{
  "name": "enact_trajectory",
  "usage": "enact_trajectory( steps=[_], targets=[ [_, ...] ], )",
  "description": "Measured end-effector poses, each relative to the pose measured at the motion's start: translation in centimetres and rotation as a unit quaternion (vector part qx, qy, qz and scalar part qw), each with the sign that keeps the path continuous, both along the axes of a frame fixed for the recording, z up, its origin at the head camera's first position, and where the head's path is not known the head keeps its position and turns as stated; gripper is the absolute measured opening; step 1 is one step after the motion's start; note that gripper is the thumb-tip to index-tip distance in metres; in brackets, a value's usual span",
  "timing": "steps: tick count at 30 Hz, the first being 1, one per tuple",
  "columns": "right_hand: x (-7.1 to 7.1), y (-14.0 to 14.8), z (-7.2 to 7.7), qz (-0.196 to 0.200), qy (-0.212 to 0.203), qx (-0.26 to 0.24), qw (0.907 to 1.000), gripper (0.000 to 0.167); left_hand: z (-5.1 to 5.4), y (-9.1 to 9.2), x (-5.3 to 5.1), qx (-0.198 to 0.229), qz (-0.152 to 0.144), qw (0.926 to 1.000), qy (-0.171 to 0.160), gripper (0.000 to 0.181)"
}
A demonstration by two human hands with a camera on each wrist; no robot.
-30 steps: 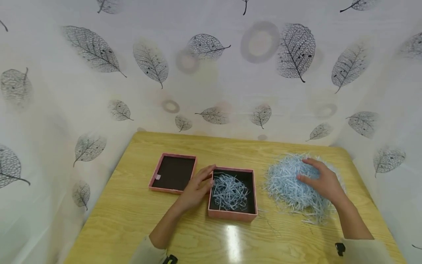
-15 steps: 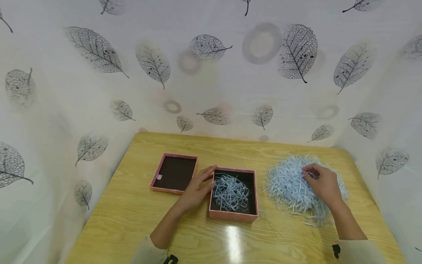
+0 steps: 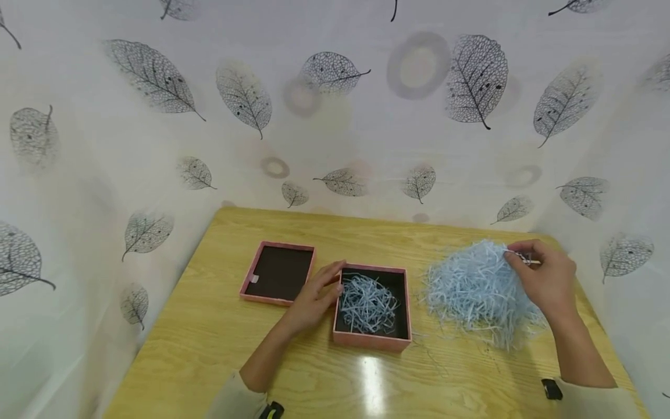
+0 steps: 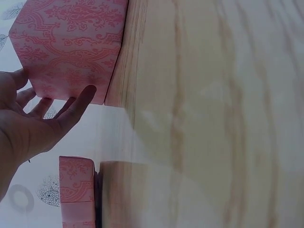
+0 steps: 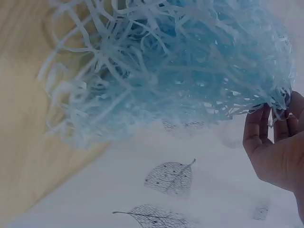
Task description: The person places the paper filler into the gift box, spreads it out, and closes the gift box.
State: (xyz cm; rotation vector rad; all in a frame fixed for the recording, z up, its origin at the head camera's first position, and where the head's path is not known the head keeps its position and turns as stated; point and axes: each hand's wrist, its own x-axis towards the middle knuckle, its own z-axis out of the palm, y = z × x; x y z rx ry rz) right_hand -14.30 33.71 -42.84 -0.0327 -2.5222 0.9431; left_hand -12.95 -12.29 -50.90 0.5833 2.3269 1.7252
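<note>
Leaf-printed backdrop (image 3: 356, 134) hung behind wooden table (image 3: 209, 355). Pale-blue shredded paper (image 3: 466, 288) heaped just left of right fingers (image 5: 254, 126), its edge pinched by them; no single long axis shown by tangled strands. Lidless pink box (image 3: 371, 342), part-filled with blue clump (image 3: 366, 305), set farther left, past heap, its wall touched by left fingers (image 4: 72, 112), laid uncurled. Lid (image 3: 282, 273) placed left of left fingers; heap nearer right ones.
</note>
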Motion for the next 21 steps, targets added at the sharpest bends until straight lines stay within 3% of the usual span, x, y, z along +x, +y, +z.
enact_trajectory(
  steps=[6, 13, 21],
  targets=[
    [0.2, -0.4, 2.4, -0.017, 0.044, -0.022, 0.9987, 0.015, 0.1, 0.1, -0.2, -0.002, 0.0, 0.9999, 0.01, 0.058],
    [0.4, -0.6, 4.6, -0.041, 0.044, -0.034, 0.9976, 0.016, 0.0, 0.1, -0.2, 0.004, -0.002, 0.9998, 0.018, 0.057],
    [0.0, -1.1, 7.3, -0.05, 0.056, -0.05, 0.9959, 0.02, 0.1, 0.1, 0.0, 0.002, -0.003, 1.0, 0.003, 0.057]
  ],
)
